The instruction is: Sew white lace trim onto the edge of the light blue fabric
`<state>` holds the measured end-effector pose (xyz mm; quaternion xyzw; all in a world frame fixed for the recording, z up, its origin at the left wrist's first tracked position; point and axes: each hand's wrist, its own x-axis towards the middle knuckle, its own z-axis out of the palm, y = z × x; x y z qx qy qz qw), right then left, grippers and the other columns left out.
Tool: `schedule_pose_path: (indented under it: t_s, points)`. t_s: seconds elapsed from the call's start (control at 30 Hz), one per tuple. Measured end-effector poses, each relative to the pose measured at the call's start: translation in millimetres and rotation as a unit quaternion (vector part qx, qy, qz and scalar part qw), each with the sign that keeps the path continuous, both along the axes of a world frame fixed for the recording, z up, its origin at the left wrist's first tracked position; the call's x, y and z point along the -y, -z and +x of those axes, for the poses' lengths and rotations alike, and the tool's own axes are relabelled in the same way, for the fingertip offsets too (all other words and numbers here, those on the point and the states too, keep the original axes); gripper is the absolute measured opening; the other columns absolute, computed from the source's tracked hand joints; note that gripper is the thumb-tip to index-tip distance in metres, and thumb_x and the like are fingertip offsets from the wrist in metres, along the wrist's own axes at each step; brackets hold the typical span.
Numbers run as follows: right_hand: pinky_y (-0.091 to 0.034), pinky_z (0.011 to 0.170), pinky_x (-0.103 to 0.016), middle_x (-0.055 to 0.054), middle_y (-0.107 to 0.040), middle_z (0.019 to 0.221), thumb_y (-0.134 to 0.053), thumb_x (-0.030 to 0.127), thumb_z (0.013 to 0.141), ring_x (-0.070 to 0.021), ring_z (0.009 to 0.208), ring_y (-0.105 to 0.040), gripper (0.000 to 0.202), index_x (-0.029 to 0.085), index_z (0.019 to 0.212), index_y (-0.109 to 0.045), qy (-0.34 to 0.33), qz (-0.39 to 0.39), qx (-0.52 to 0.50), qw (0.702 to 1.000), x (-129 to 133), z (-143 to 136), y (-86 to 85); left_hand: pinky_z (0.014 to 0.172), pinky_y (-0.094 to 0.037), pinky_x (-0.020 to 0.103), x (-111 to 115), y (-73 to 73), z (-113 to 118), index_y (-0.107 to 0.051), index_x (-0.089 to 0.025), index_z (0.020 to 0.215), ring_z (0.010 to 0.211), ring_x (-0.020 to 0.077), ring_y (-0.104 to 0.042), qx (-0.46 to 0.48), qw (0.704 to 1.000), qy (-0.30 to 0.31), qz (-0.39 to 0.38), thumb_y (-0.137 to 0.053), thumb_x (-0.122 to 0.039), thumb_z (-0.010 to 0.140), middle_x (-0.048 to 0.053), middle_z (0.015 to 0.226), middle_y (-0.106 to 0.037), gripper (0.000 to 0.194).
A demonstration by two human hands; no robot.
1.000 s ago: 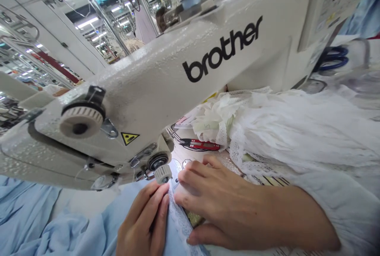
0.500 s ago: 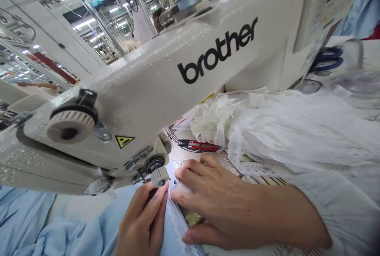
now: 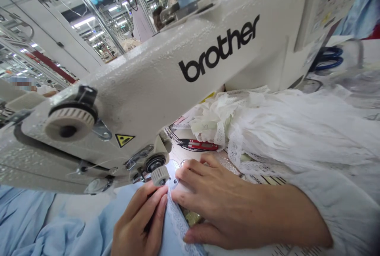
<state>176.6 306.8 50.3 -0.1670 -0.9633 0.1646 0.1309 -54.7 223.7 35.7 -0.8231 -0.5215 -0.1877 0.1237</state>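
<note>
Light blue fabric (image 3: 170,236) edged with white lace (image 3: 178,218) runs up under the head of a white sewing machine (image 3: 142,90). On its left side, my left hand (image 3: 142,216) pinches the fabric with fingers pressed together, close to the small white dial (image 3: 160,176). My right hand (image 3: 219,200) is on the other side of the strip, its fingers curved and apart, with fingertips beside the metal plate and the thumb on the lace edge. The needle area is mostly hidden behind the machine head and my fingers.
White ruffled lace fabric (image 3: 285,125) is piled at the right, behind my right forearm. A red tool (image 3: 202,145) lies under the machine arm. Blue scissor handles (image 3: 328,59) are at the far right. More blue fabric (image 3: 68,230) spreads at the lower left.
My left hand has shifted slightly left and down, its fingers still at the fabric. My right hand is almost unmoved. A person's blue cap has come into view at the far left.
</note>
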Motion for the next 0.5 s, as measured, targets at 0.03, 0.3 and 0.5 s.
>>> schedule_pose_path:
  t_s: [0.03, 0.3, 0.5]
  points:
    - [-0.037, 0.085, -0.046, -0.01, -0.057, 0.11, -0.051, 0.06, 0.093, -0.028, 0.097, -0.048, 0.045, 0.019, 0.108, -0.061, 0.001, 0.004, 0.0, 1.0, 0.1, -0.1, 0.4, 0.104, -0.042, 0.014, -0.1, 0.1, 0.5, -0.062, -0.02, 0.114, 0.107, 0.0073, -0.063, -0.003, 1.0, 0.004, -0.003, -0.057, -0.016, 0.09, 0.003, 0.114, -0.064, 0.025]
    - [-0.036, 0.09, -0.047, -0.01, -0.057, 0.113, -0.054, 0.059, 0.091, -0.029, 0.101, -0.047, 0.046, 0.019, 0.111, -0.061, 0.024, 0.012, -0.012, 1.0, -1.8, -2.5, 1.5, 0.096, -0.05, 0.018, -6.6, 2.2, 2.3, -0.062, -0.014, 0.116, 0.106, 0.0124, -0.065, -0.043, 0.999, 0.012, 0.024, -0.052, -0.015, 0.092, 0.009, 0.113, -0.066, 0.025]
    - [-0.037, 0.085, -0.043, -0.01, -0.058, 0.111, -0.054, 0.057, 0.092, -0.0266, 0.098, -0.049, 0.042, 0.019, 0.107, -0.063, 0.013, 0.024, -0.03, 0.999, -1.9, -0.2, 2.5, 0.088, -0.053, 0.017, -9.9, -2.9, 4.1, -0.064, -0.016, 0.11, 0.099, 0.0127, -0.068, -0.046, 0.998, 0.012, 0.046, -0.05, -0.02, 0.094, 0.008, 0.107, -0.069, 0.021]
